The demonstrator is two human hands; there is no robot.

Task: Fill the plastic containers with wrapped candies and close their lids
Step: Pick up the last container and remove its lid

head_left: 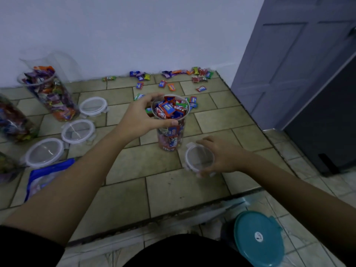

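Note:
A tall clear plastic container, filled to the brim with red and blue wrapped candies, stands upright in the middle of the tiled counter. My left hand grips its rim from the left, fingers and thumb curled around the top. My right hand holds a round clear lid with a white rim, just to the right of the container's base. Loose wrapped candies lie scattered behind the container along the wall.
Three more clear lids lie on the left. Filled open containers stand at the far left beside a blue candy bag. A teal lidded tub sits on the floor below the counter edge. A door stands at right.

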